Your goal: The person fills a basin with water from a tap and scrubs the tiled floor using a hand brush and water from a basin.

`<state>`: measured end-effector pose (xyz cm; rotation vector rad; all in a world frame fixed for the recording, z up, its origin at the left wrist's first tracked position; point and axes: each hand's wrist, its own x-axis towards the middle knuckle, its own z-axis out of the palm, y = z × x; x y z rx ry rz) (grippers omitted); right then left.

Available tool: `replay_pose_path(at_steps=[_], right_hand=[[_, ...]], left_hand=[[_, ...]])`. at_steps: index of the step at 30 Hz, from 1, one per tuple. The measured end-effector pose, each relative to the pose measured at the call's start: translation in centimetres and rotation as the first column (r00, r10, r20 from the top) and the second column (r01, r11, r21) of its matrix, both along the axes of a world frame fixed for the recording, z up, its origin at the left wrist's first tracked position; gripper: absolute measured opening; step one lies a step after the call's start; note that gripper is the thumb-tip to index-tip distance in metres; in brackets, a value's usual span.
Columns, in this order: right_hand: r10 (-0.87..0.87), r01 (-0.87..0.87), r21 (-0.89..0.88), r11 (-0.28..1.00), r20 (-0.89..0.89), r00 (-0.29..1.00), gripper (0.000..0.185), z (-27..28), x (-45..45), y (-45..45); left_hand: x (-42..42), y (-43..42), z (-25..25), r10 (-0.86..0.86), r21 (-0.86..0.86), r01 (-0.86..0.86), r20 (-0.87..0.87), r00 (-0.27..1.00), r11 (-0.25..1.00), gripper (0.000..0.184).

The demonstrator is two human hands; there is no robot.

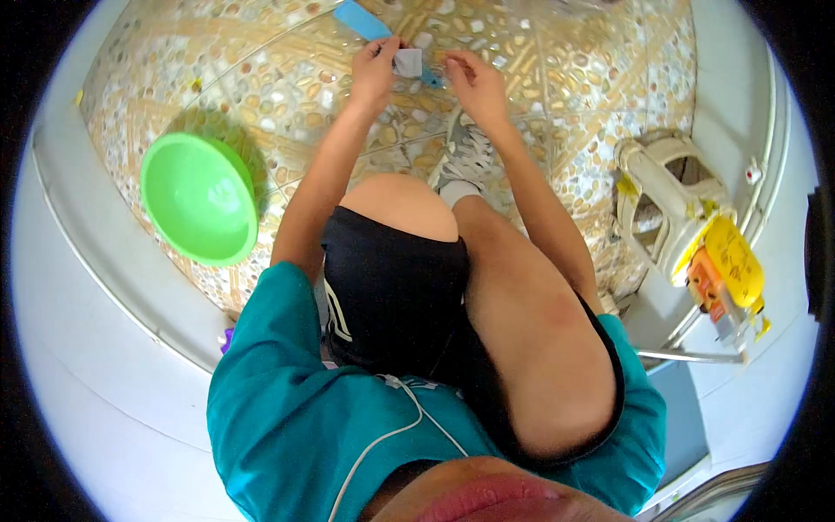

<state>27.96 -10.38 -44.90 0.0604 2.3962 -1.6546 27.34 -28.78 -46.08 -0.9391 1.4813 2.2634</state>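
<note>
Near the top middle, my left hand (374, 74) has its fingers pinched at the edge of a small pale grey square piece (408, 63). A flat blue strip (362, 19) extends up and left from behind my left fingertips. Just right of the square, a small blue piece (430, 76) shows between my hands. My right hand (477, 85) is beside it with thumb and fingers curled together; whatever they hold, if anything, is too small to tell.
A green basin (199, 199) rests at the left on the pebble-patterned floor (296, 87). To the right is a dirty white stool (648, 178) with a yellow bottle (733, 261) and an orange packet (709, 277). A shoe (468, 155) is below my hands.
</note>
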Motion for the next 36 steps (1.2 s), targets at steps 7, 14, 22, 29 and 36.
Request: replay_pose_path(at_steps=[7, 14, 22, 29, 36], right_hand=[[0.286, -0.246, 0.292, 0.924, -0.102, 0.953, 0.022, 0.9, -0.7, -4.5], [0.501, -0.49, 0.112, 0.864, -0.122, 0.857, 0.021, 4.8, 0.2, -9.0], [0.719, -0.694, 0.201, 0.692, -0.097, 0.689, 0.035, 3.2, 1.2, -12.5], [0.686, -0.659, 0.224, 0.718, -0.065, 0.725, 0.035, 2.1, 1.3, -13.9], [0.718, -0.636, 0.337, 0.695, -0.367, 0.591, 0.026, 1.4, 1.1, -14.9]], left_hand=[[4.6, -3.5, -0.1, 0.235, 0.084, -0.245, 0.111, 0.966, 0.966, 0.028], [7.1, -5.6, 2.0, 0.475, 0.059, -0.486, 0.138, 0.869, 0.872, 0.026], [8.6, -6.5, 2.2, 0.603, 0.266, -0.612, 0.125, 0.788, 0.745, 0.026], [9.4, -6.3, 4.0, 0.492, 0.117, -0.49, 0.018, 0.87, 0.864, 0.028], [10.4, -7.4, 3.8, 0.417, 0.157, -0.413, 0.002, 0.909, 0.897, 0.031]])
